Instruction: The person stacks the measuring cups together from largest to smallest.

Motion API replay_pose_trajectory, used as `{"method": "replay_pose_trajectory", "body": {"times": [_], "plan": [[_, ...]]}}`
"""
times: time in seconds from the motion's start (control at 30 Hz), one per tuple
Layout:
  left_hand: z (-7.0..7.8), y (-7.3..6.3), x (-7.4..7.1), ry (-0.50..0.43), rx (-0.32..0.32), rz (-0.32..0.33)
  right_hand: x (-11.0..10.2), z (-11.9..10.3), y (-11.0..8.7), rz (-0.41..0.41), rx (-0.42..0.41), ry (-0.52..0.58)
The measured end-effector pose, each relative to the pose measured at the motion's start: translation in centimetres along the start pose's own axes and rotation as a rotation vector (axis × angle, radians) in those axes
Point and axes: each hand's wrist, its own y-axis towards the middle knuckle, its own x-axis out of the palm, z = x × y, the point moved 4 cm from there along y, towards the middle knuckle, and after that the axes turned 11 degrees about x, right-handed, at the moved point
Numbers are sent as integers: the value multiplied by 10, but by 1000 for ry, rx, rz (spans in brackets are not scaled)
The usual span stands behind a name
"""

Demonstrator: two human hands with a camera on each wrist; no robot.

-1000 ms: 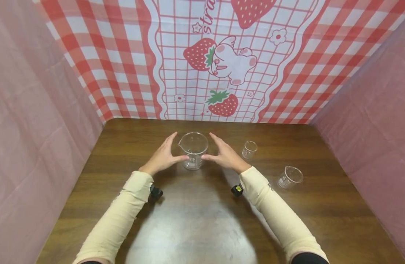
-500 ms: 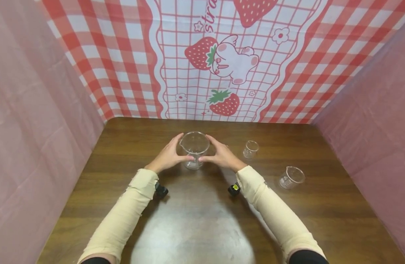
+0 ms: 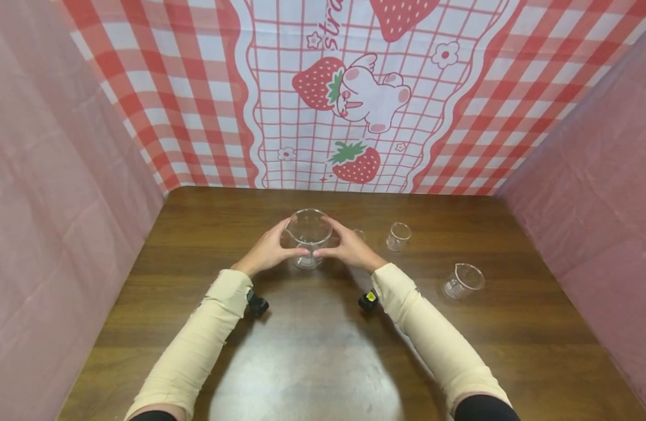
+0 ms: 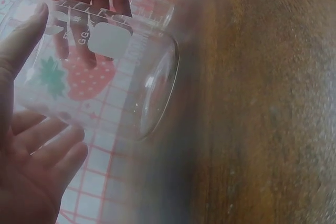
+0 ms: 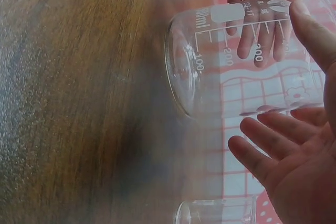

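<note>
Glass and graduated, the large beaker (image 3: 309, 234) toward the back of the wooden table (image 3: 302, 351) is gripped by the left hand (image 3: 267, 250) and right hand (image 3: 350, 248); grasping looks done, lifting unclear. Smaller beakers (image 3: 464, 282) farther right on the table stand untouched.

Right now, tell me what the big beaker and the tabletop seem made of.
Big beaker: likely glass, clear and glossy; its wall is see-through with bright highlights.
Tabletop: brown, softly shiny; grain streaks suggest wood, though laminate is possible.

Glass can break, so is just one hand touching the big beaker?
No, the left hand and right hand both touch the big beaker.
</note>
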Motion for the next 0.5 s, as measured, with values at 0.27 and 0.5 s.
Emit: {"method": "replay_pose_trajectory", "body": {"times": [0.27, 0.5], "plan": [[-1, 0, 3, -65, 15, 1, 1, -2, 0, -19, -10, 79], [1, 0, 3, -95, 26, 7, 2, -4, 0, -20, -6, 77]]}}
